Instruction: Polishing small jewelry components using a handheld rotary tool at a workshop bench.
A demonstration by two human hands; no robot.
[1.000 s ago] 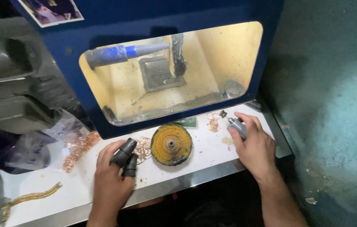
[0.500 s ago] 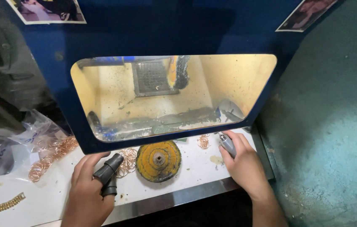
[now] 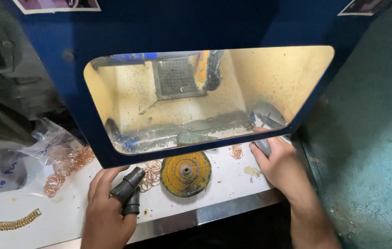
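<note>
My left hand (image 3: 106, 212) rests on the white bench (image 3: 67, 216) with its fingers apart and nothing in it. Two of its fingers wear black rubber finger guards (image 3: 129, 191), which point toward a small heap of copper-coloured rings (image 3: 150, 171). A yellow cloth buffing wheel (image 3: 186, 173) lies flat on the bench between my hands. My right hand (image 3: 281, 166) is closed around a small grey piece (image 3: 264, 146) at the lower right edge of the blue polishing hood (image 3: 182, 27).
Behind the hood's window a dark buffing wheel (image 3: 212, 69) hangs in a yellow-lit chamber. More copper rings (image 3: 67, 168) and plastic bags (image 3: 44, 140) lie at left, with a gold chain (image 3: 7, 224) near the bench's front. A green wall (image 3: 376, 138) stands at right.
The view has come closer to the hood. My right hand has moved with the grey piece up to the hood's lower edge. My left hand has stayed by the rings.
</note>
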